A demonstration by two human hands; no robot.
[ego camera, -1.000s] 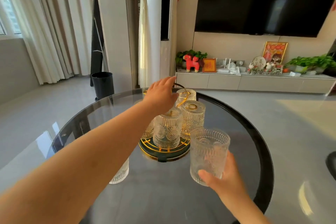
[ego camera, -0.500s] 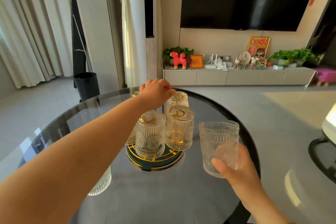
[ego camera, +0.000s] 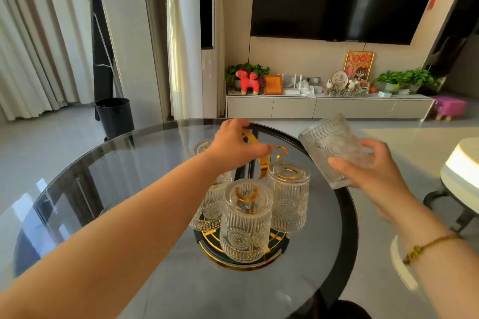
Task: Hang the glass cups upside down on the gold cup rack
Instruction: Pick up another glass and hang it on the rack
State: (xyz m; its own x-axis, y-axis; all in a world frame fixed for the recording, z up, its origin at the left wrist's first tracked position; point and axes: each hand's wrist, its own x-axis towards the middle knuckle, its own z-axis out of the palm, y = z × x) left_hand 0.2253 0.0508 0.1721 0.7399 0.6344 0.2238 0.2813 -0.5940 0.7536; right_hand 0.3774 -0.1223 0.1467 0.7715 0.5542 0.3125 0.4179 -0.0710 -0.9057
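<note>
Now mid-task: four cups look hung mouth-down on the rack [ego camera: 269, 163], which stands at bench [ego camera: 108, 176] centre. Front cup [ego camera: 246, 223] at 6 o'clock of the rack, right cup [ego camera: 289, 197] at about 3, two more at 9 to 11 mostly hidden behind the left forearm.

Left hand [ego camera: 233, 147] rests on the rack top, fingers curled round the gold handle loop, grip narrow and holding the rack, apparently to steady or turn it. Right hand [ego camera: 368, 166] sits at 2 o'clock off the rack, above the bench edge, grip closed round a fifth cup [ego camera: 333, 150]. That cup is in the air, well clear of the rack, tilted with its mouth up and to the left, base in the palm, so not yet inverted.

Step in hand, as judged: bringing this cup to a free hook [ego camera: 281, 150], which shows bare at 1 o'clock just past the left fingers.

Next move calls for rolling the cup fully mouth-down, then lowering it over that hook without knocking the right cup just beside it. Left hand likely needs to keep the rack from tipping.
</note>
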